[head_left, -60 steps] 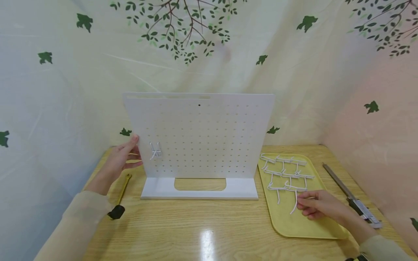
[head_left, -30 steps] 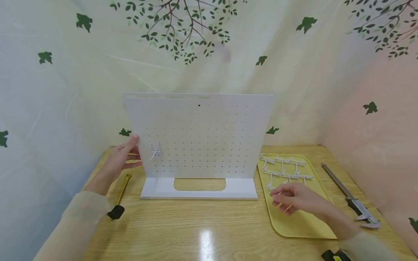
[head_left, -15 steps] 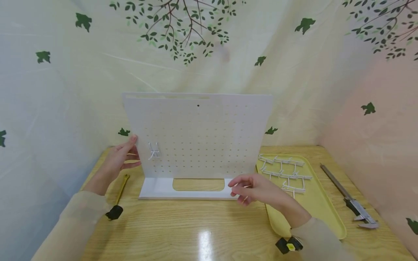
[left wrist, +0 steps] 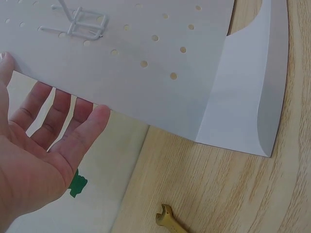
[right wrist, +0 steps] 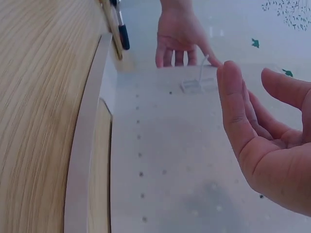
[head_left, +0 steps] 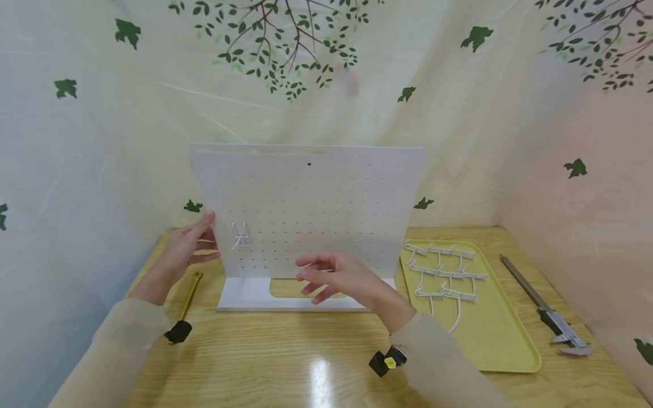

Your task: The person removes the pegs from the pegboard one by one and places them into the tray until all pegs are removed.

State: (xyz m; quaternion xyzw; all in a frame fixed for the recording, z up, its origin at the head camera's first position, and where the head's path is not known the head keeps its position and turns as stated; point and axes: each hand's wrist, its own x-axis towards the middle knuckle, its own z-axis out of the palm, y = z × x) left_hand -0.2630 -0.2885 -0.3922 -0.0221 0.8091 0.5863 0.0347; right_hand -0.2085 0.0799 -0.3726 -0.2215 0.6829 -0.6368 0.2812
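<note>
A white pegboard [head_left: 316,209] stands upright on its white base [head_left: 245,292]. On its left part sits a white wire hook [head_left: 240,235], also seen in the left wrist view as a wire hook [left wrist: 87,24]. My left hand [head_left: 186,243] holds the board's left edge, thumb at the front and several fingers reaching behind. My right hand [head_left: 339,277] hovers in front of the lower middle of the board, fingers loosely bent and nothing between them. Several more white hooks [head_left: 446,275] lie in rows in a yellow tray [head_left: 500,345] to the right.
A gold wrench [head_left: 193,292] lies on the wooden table [head_left: 275,357] near the left forearm. Past the tray, at the right, lies a caliper [head_left: 548,311]. A leaf-printed curtain [head_left: 459,113] encloses the table at back and sides.
My right hand has left the hook in the tray and moved left, empty, to the front of the board. My left hand has stayed at the board's edge.
</note>
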